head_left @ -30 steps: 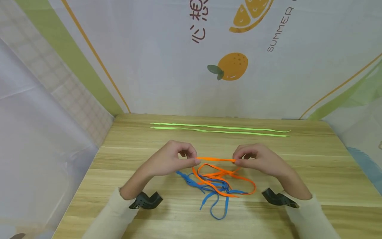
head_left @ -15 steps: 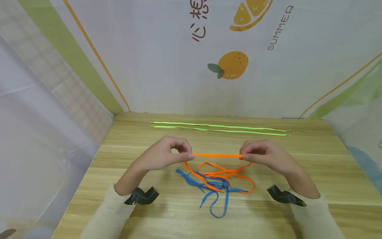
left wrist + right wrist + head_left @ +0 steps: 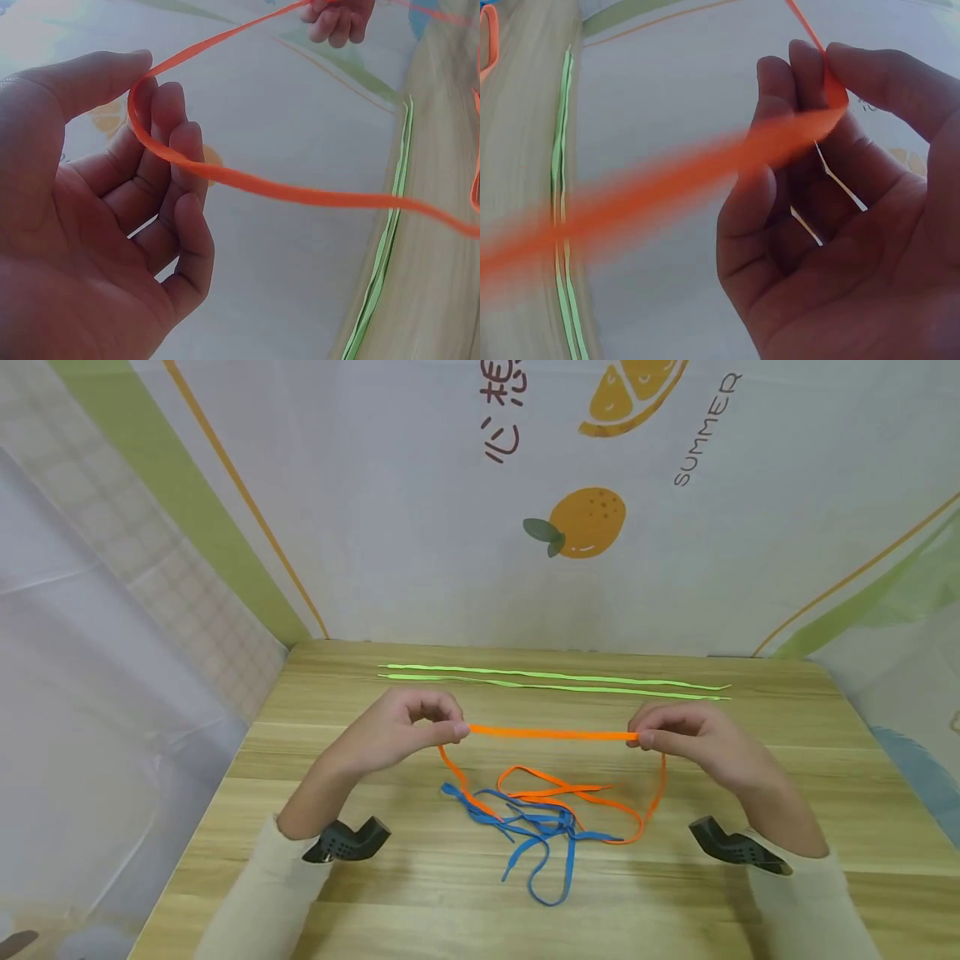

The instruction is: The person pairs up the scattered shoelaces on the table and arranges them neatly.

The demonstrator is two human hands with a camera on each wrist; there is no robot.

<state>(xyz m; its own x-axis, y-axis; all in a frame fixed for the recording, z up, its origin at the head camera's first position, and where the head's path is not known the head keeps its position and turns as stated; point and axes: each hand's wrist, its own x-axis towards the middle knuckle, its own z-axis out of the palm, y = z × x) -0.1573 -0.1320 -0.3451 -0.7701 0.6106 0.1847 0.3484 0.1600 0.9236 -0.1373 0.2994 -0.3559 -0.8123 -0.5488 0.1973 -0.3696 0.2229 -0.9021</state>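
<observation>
The left hand point(image 3: 408, 727) and right hand point(image 3: 693, 731), well apart, each pinched an orange lace point(image 3: 555, 733) between thumb and fingers, a stretch of it nearly straight above the middle of the counter point(image 3: 420, 914). One tail hung from the left hand over a tangle of blue laces point(image 3: 569, 864); the other dropped from the right into loops. Two green laces point(image 3: 600, 679) lay side by side near the far edge.

I've got two hands point(image 3: 405, 727) point(image 3: 697, 732), two green laces point(image 3: 555, 675), two wrist gadgets point(image 3: 345, 842)... can't count orange laces point(image 3: 555, 733) or blue laces point(image 3: 567, 860) tbh.
</observation>
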